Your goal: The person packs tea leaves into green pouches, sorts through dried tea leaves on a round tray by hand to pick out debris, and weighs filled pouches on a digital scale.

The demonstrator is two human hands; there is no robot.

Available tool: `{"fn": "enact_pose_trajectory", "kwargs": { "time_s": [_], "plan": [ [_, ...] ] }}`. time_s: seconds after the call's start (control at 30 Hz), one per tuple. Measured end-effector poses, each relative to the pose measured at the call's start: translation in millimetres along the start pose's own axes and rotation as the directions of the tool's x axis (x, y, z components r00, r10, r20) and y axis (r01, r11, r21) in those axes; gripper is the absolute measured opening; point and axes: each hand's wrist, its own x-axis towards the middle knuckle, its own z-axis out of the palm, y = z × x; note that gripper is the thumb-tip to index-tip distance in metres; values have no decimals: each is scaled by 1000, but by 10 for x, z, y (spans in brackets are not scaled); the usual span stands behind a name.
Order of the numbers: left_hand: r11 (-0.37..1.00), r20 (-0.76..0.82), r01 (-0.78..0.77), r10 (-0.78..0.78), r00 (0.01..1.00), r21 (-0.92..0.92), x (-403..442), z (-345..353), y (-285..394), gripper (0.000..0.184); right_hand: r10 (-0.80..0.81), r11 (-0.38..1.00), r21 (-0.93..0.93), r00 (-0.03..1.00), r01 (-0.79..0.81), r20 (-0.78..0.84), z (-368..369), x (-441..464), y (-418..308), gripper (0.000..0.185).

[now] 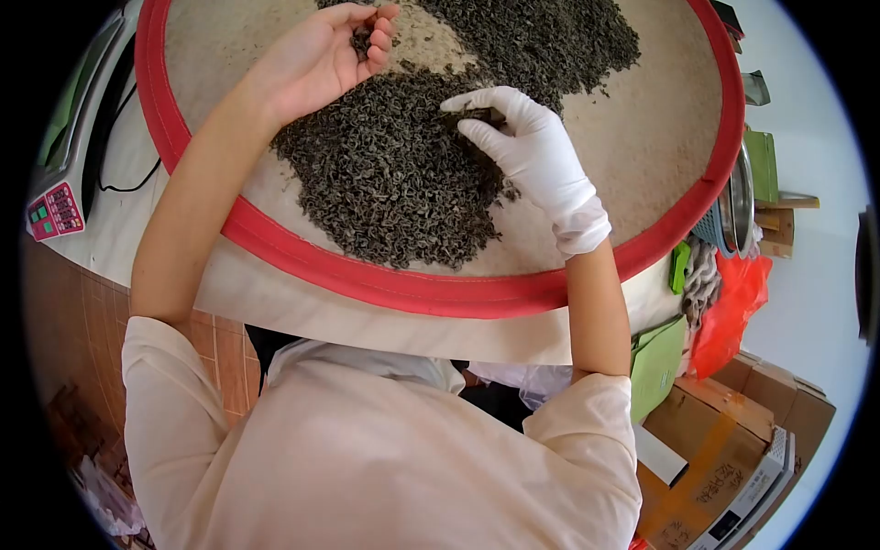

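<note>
Dark, curled dried tea leaves lie heaped on a large round tray with a red fabric rim. A second heap of tea leaves spreads behind the first. Above the near heap's left side, my bare left hand is turned palm up, its fingers curled around a small clump of leaves. My right hand, in a white glove, is at the near heap's right edge. Its thumb and fingers close on some dark leaves, partly hidden by the fingers.
The tray rests on a pale table. At the left stands a scale with a pink keypad and a black cable. To the right are a red plastic bag, a green bag and cardboard boxes.
</note>
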Motion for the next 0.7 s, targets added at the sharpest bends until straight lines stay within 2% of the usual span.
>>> {"fn": "enact_pose_trajectory", "kwargs": {
  "time_s": [0.07,0.1,0.13,0.17,0.23,0.3,0.37,0.43,0.47,0.5,0.53,0.57,0.6,0.63,0.7],
  "plan": [
    [1000,0,6,-6,1000,-17,5,-12,5,18,81,931,354,996,-89,38,-9,-17,-24,21],
    [999,1,12,-12,1000,-33,3,-14,6,18,82,930,355,996,-91,40,7,-19,-41,21],
    [999,0,12,-12,1000,-34,-3,-11,6,18,-80,995,52,994,84,-78,38,-15,-61,22],
    [999,-12,14,-14,1000,-38,-8,-2,6,18,-266,937,-270,954,223,-138,63,-11,-73,22],
    [999,-26,15,-16,1000,-42,-14,-10,5,18,-295,926,-284,945,247,-142,89,-15,-57,24],
    [999,-16,16,-17,1000,-46,-12,1,22,18,-380,892,-346,897,292,-224,78,-1,-44,21],
    [999,-60,1,-4,998,-44,-29,82,29,18,-280,936,-303,901,179,-331,-13,0,33,19],
    [999,-93,-9,6,996,-39,-47,139,30,17,-86,968,-249,884,-35,-460,-173,-68,0,20],
    [994,-83,15,-24,996,-110,-48,70,37,17,70,975,-150,861,-167,-503,-278,-119,-62,18],
    [984,-62,41,-52,997,-173,-24,11,62,17,55,975,-155,845,-161,-532,-349,-159,-129,18],
    [980,-98,55,-75,992,-191,-6,-17,82,16,116,987,-26,810,-160,-575,-422,-201,-191,18],
    [985,-68,55,-67,995,-163,8,-16,99,16,179,984,107,775,-144,-606,-495,-254,-260,20],
    [986,-128,36,-57,990,-163,7,-15,114,16,222,971,219,697,-95,-681,-553,-316,-353,32],
    [987,-192,15,-46,980,-159,13,8,144,15,211,972,222,678,-72,-704,-662,-419,-425,32],
    [992,-204,24,-49,978,-121,44,57,191,16,16,981,96,421,169,-907,-902,-649,-483,41]
  ]
}}
